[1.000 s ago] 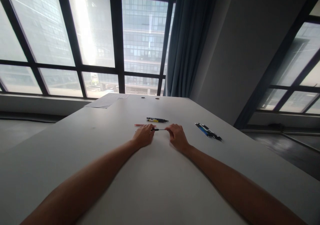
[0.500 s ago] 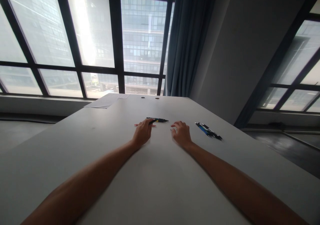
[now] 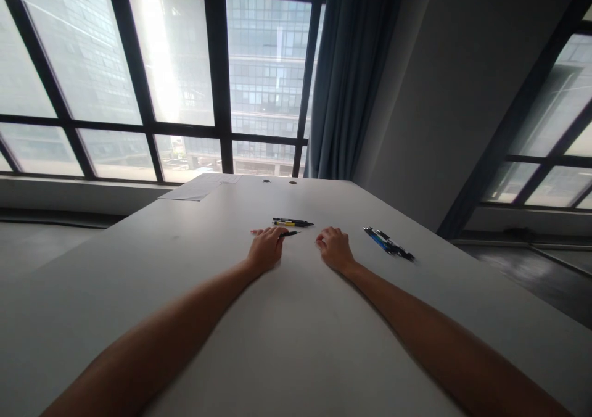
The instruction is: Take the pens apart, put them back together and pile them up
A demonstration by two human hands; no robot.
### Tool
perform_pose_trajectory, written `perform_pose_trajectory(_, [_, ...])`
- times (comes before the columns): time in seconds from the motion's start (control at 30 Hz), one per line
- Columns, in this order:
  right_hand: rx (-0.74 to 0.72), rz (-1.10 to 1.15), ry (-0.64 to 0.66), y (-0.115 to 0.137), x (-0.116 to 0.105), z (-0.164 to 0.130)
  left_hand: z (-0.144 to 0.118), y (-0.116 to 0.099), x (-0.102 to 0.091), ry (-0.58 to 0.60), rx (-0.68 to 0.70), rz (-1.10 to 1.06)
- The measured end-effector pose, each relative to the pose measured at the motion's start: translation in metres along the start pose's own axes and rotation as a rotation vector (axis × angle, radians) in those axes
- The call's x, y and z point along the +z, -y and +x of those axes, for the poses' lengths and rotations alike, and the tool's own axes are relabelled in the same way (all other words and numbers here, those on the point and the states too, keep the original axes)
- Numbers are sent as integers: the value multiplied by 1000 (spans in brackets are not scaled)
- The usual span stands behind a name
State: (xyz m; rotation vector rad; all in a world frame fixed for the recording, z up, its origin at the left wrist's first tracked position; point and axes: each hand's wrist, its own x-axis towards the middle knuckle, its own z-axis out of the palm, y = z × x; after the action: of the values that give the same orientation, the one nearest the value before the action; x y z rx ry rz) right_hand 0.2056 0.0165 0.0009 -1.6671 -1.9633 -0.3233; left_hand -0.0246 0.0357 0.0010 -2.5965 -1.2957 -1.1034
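Both bare forearms stretch out across a white table (image 3: 185, 293), the hands resting far from the camera near the middle of the tabletop.

The left hand (image 3: 266, 248) lies palm down with its fingers curled over a black pen (image 3: 289, 234); the pen's tip pokes out to the right past the fingertips, and it lies flat on the table. The hand is partly closed on it, though how firm the hold is cannot be told at this distance. A pink pen (image 3: 256, 231) shows just beyond the left hand, partly hidden by its knuckles.

The right hand (image 3: 335, 248) sits a little apart to the right, fingers bent loosely, palm down on the table. Something small and pale shows at its fingertips; whether the hand grips anything cannot be told.

Just past the left hand's fingers lie 2 more pens (image 3: 293, 222) side by side, 1 dark and 1 with yellow on it, close to the black pen but not clearly touching it. Well to the right of the right hand lies a cluster of blue and black pens (image 3: 388, 244). At the far left corner of the table rest sheets of paper (image 3: 197, 187). Beyond the table stand large windows (image 3: 176, 78) and a blue curtain (image 3: 351, 78)
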Motion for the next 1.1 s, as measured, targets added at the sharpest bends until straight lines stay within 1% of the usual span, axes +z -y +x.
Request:
perform_pose_trajectory(0.07, [-29,69,-36,7,-1,-2,-1,-1,-1,49,21,-2])
perform_pose_trajectory(0.13, [-48,138,-55,17,-3,-6,-1,-1,-1,73,53,-8])
perform_pose_trajectory(0.23, [-69,189,-84,31,-5,-11,-3,-2,-1,67,68,-5])
perform_pose_trajectory(0.3, [-90,213,-108,35,-6,-14,-3,-2,-1,58,71,-2])
perform_pose_trajectory(0.5, [-73,252,-129,29,-5,-13,-2,-3,-1,58,96,-1])
perform_pose_trajectory(0.87, [-125,249,-126,29,-4,-13,-2,-1,1,50,137,-24])
perform_pose_trajectory(1.1, [-163,277,-197,28,-3,-12,-2,0,3,21,173,-24])
